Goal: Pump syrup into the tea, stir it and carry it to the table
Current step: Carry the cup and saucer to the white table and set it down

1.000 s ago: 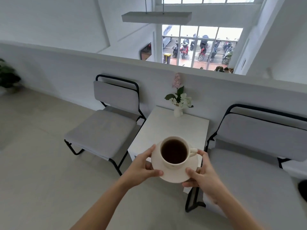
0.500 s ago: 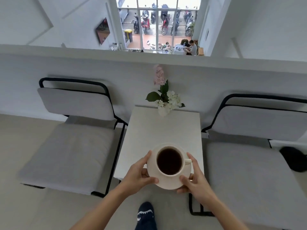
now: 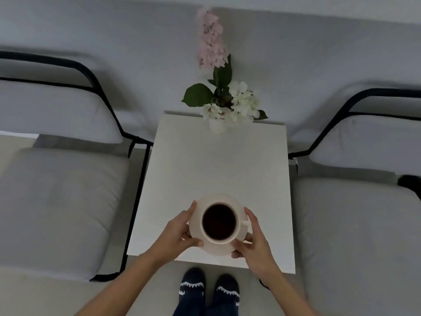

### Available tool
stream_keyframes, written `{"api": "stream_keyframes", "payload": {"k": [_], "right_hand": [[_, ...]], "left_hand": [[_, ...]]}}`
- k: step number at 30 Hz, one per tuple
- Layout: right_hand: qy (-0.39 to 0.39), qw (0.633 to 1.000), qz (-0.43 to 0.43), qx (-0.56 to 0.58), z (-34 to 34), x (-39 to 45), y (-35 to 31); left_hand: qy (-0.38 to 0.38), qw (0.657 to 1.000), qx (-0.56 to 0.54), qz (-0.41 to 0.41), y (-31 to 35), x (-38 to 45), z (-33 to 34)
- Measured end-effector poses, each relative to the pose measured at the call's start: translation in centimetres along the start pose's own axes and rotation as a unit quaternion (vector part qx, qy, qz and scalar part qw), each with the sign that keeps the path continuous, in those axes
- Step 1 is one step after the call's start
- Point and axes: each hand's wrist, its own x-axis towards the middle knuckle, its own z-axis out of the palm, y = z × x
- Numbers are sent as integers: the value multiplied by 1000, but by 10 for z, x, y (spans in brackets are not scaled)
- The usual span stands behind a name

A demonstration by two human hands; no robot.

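A white cup [image 3: 219, 222] full of dark tea stands on a white saucer [image 3: 213, 249]. My left hand [image 3: 178, 231] grips the saucer's left rim and my right hand [image 3: 254, 239] grips its right rim, near the cup's handle. The saucer is held over the near part of a small white square table [image 3: 216, 169]; whether it touches the tabletop I cannot tell.
A small white vase of pink and white flowers [image 3: 222, 103] stands at the table's far edge. Grey cushioned chairs with black frames flank the table, one left [image 3: 59, 197] and one right [image 3: 357, 222]. My feet [image 3: 208, 287] are at the table's near edge. A low white wall runs behind.
I have stepped up to the table and my view has tilted down. The cup and saucer have moved forward over the tabletop, both hands still on the saucer.
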Motion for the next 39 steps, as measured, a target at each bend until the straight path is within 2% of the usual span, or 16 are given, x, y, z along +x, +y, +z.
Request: {"api": "stream_keyframes", "payload": {"k": [12, 24, 29, 37, 39], "right_hand": [[-1, 999, 33, 7, 14, 107, 74], [23, 995, 26, -99, 18, 131, 80], [20, 990, 13, -141, 17, 131, 71], [-7, 980, 34, -195, 11, 130, 63], [-8, 969, 62, -238, 5, 127, 53]], "left_hand": [[-23, 997, 77, -23, -95, 86, 5], [-62, 980, 184, -53, -97, 118, 1], [-65, 961, 261, -67, -84, 119, 4], [-50, 899, 434, -37, -75, 122, 10], [-50, 904, 422, -37, -78, 121, 5]]}}
